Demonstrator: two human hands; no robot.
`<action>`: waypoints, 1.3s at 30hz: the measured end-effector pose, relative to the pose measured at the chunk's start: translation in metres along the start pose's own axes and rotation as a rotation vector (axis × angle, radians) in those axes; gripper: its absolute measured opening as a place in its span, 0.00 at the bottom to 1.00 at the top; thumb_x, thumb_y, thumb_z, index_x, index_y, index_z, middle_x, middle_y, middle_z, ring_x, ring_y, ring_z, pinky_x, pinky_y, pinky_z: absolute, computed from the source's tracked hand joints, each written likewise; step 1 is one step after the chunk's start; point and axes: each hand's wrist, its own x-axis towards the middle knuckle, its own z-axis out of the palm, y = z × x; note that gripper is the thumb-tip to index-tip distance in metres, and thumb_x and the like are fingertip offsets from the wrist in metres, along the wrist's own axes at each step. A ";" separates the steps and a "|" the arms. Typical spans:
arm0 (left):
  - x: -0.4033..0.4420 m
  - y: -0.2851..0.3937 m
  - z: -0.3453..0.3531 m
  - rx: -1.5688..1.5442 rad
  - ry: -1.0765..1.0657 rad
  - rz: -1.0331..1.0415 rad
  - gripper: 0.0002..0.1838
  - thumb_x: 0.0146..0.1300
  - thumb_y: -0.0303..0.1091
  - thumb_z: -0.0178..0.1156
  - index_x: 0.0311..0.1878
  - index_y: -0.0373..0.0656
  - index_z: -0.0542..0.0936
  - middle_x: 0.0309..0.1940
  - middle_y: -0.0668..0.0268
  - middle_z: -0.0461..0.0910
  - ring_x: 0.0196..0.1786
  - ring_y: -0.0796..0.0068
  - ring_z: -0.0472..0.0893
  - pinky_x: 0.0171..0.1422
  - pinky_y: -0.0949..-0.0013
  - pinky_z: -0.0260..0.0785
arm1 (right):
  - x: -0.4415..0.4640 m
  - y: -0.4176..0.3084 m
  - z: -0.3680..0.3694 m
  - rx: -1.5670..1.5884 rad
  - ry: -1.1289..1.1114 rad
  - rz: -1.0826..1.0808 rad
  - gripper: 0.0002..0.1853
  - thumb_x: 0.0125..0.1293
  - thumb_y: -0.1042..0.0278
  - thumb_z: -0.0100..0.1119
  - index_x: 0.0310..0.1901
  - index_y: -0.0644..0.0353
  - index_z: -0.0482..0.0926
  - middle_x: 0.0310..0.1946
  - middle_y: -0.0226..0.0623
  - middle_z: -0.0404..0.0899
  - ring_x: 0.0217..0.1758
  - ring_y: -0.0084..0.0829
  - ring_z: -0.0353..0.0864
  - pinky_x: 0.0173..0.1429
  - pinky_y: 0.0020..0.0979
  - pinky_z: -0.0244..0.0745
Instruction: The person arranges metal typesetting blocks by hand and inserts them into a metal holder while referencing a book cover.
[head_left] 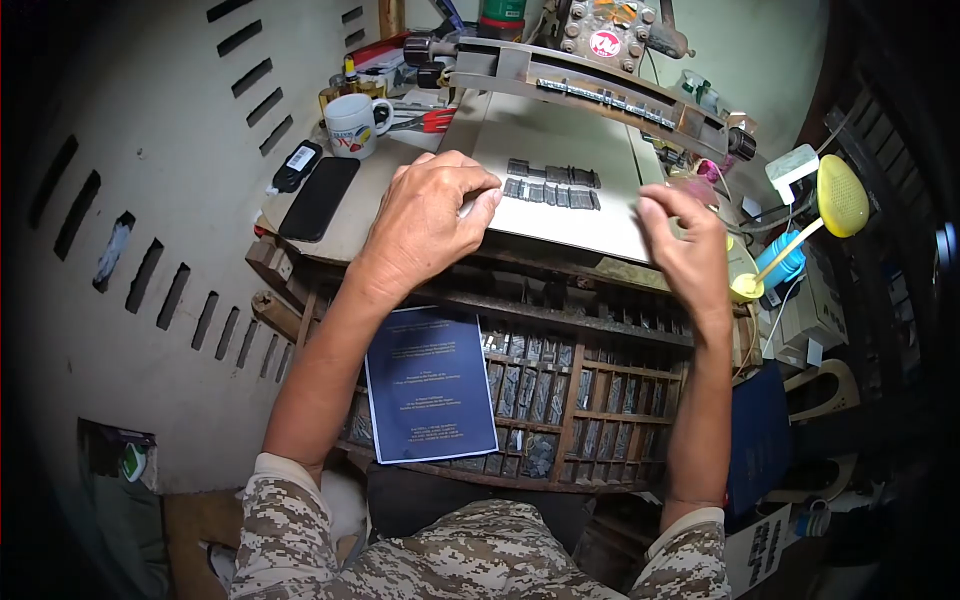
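Note:
Two short rows of dark metal type [552, 186] lie on a pale board [610, 232] between my hands. My left hand [432, 210] is just left of the rows, thumb and index finger pinched together at the board's left part; anything between them is too small to make out. My right hand [685, 235] hovers by the board's right edge with fingers curled, thumb near the index finger; whether it holds anything is hidden. Below the board, a wooden type case [572, 400] holds many small metal pieces. A blue printed sheet [430, 385] lies over its left part.
A metal bar device [600, 92] spans the board's far side. At left are a white mug [352, 125], a black phone [320, 199] and red-handled pliers [430, 122]. A yellow strainer [842, 195] and a blue bottle [782, 260] stand at right.

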 end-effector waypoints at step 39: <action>0.043 0.011 0.008 -0.137 -0.331 0.196 0.15 0.65 0.31 0.69 0.54 0.37 0.88 0.42 0.60 0.87 0.35 0.67 0.80 0.40 0.64 0.74 | 0.030 -0.024 0.014 -0.092 -0.522 -0.011 0.22 0.67 0.59 0.74 0.57 0.63 0.88 0.40 0.39 0.82 0.33 0.26 0.75 0.37 0.29 0.71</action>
